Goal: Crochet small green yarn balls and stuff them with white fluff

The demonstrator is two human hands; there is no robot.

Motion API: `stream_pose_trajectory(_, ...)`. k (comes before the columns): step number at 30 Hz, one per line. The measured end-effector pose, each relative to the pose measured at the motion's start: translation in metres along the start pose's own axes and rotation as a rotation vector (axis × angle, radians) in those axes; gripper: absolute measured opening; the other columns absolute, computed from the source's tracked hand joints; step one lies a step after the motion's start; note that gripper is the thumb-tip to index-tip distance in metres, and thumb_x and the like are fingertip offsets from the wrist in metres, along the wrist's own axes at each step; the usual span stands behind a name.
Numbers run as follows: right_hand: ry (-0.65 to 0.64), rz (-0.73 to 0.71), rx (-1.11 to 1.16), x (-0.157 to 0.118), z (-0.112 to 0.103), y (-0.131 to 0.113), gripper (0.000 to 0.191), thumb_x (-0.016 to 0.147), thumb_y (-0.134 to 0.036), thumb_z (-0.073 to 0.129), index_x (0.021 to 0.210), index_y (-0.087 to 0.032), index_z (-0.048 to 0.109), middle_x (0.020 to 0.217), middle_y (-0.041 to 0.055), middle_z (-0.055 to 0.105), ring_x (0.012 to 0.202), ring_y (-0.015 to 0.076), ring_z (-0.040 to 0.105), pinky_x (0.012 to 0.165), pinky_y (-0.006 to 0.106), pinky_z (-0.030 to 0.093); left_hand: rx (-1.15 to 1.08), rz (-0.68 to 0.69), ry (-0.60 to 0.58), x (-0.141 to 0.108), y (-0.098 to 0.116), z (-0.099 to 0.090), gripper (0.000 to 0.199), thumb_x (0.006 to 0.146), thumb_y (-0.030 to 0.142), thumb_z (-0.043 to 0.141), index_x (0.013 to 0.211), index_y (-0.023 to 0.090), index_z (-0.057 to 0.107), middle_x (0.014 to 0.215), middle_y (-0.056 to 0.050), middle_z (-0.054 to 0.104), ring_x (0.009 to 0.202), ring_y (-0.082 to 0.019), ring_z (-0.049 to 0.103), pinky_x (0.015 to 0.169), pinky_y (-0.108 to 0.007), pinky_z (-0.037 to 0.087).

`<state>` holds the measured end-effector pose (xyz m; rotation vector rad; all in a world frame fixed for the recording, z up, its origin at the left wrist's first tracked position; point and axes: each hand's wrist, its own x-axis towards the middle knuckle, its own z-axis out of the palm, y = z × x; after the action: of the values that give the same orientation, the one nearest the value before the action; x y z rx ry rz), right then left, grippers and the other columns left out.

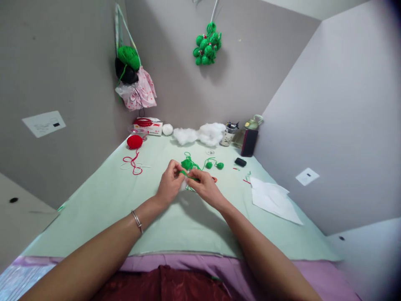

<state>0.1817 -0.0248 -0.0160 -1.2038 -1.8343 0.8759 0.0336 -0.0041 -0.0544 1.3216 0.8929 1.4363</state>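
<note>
Both hands meet over the middle of the table, fingertips pinched together. My left hand [171,183] is closed on a small green crochet piece [184,172], and my right hand [205,187] pinches it from the other side. Fingers cover most of the piece. A tuft of white stuffing [183,184] shows just below the left fingertips. Right behind the hands lies tangled green yarn [187,162]. Two small green crochet balls [220,166] rest to the right of it, with a strand leading toward them. An orange object [214,179] peeks out beside my right hand, partly hidden.
A red yarn ball [134,141] with loose strands lies back left. White fibre stuffing [212,133] is heaped along the wall, near a cup of pens [229,136], a bottle [253,122] and a dark upright box [249,142]. White sheets [274,200] lie at right.
</note>
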Motion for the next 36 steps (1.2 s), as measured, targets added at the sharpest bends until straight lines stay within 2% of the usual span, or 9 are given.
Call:
stream_pose_trajectory(6,0.169,0.076,0.041,0.007,0.003,0.012,0.018,0.071,-0.033,0.057,0.063,-0.022,0.046,0.057,-0.0064,0.039,0.055,0.0109,0.032,0.054,0.027,0.024,-0.034,0.009,-0.07,-0.004,0.004,0.0,0.02,0.083,0.029,0.066,0.09,0.022,0.049,0.083,0.003,0.06,0.068,-0.012,0.055,0.065,-0.024,0.042)
stream_pose_trajectory(12,0.263,0.088,0.045,0.008,-0.003,0.012,0.017,0.068,-0.034,0.055,0.059,-0.022,0.046,0.056,-0.0051,0.041,0.057,0.0113,0.034,0.057,0.028,0.025,-0.07,-0.011,-0.153,-0.007,0.012,0.0,0.027,0.082,0.033,0.073,0.094,0.02,0.052,0.089,0.002,0.058,0.075,-0.012,0.055,0.07,-0.025,0.045)
stream_pose_trajectory(15,0.241,0.097,0.061,0.008,-0.006,0.011,0.017,0.068,-0.033,0.055,0.059,-0.022,0.047,0.057,-0.0047,0.042,0.057,0.0114,0.034,0.057,0.028,0.026,-0.088,-0.023,-0.165,-0.007,0.01,0.002,0.031,0.079,0.034,0.076,0.093,0.02,0.052,0.09,0.001,0.058,0.077,-0.013,0.056,0.072,-0.025,0.046)
stream_pose_trajectory(19,0.115,0.102,0.101,0.004,-0.007,0.004,0.02,0.076,-0.037,0.057,0.065,-0.021,0.052,0.058,-0.0054,0.041,0.057,0.0116,0.035,0.055,0.028,0.026,-0.094,-0.037,-0.137,-0.006,0.007,0.004,0.033,0.076,0.032,0.077,0.084,0.021,0.047,0.079,0.004,0.054,0.072,-0.011,0.053,0.068,-0.023,0.044)
stream_pose_trajectory(22,0.029,0.083,0.111,0.0,-0.012,-0.003,0.015,0.078,-0.033,0.056,0.071,-0.02,0.055,0.062,-0.0052,0.043,0.059,0.0122,0.037,0.057,0.028,0.027,-0.1,-0.069,-0.144,-0.005,0.009,0.001,0.036,0.076,0.032,0.077,0.079,0.022,0.042,0.076,0.005,0.056,0.068,-0.01,0.053,0.065,-0.022,0.043)
stream_pose_trajectory(27,-0.072,0.033,0.16,-0.003,-0.023,-0.005,0.008,0.078,-0.027,0.057,0.077,-0.02,0.054,0.067,-0.0054,0.045,0.063,0.0117,0.037,0.058,0.027,0.027,-0.097,-0.168,-0.222,-0.002,0.014,-0.005,0.033,0.078,0.041,0.072,0.089,0.022,0.048,0.067,0.005,0.061,0.051,-0.011,0.053,0.051,-0.023,0.041)
stream_pose_trajectory(30,-0.112,0.042,0.162,-0.003,-0.019,-0.002,0.012,0.076,-0.028,0.059,0.076,-0.021,0.05,0.067,-0.0064,0.041,0.06,0.0104,0.032,0.056,0.026,0.025,-0.064,-0.177,-0.173,-0.002,0.013,-0.004,0.027,0.079,0.035,0.069,0.088,0.023,0.047,0.059,0.008,0.057,0.046,-0.01,0.05,0.048,-0.021,0.037)
stream_pose_trajectory(33,-0.043,0.037,0.105,-0.001,-0.008,0.004,0.015,0.074,-0.029,0.06,0.071,-0.021,0.047,0.067,-0.006,0.039,0.06,0.0104,0.032,0.055,0.026,0.024,-0.03,-0.176,-0.101,-0.002,0.009,-0.001,0.022,0.08,0.028,0.065,0.085,0.024,0.044,0.053,0.011,0.052,0.043,-0.009,0.048,0.046,-0.02,0.034)
stream_pose_trajectory(36,0.094,0.047,0.031,0.003,0.001,0.011,0.021,0.072,-0.03,0.062,0.064,-0.021,0.044,0.061,-0.0061,0.037,0.06,0.011,0.032,0.056,0.027,0.023,-0.018,-0.195,-0.106,-0.003,0.009,0.0,0.02,0.081,0.028,0.063,0.086,0.024,0.044,0.053,0.01,0.055,0.043,-0.011,0.053,0.046,-0.02,0.036)
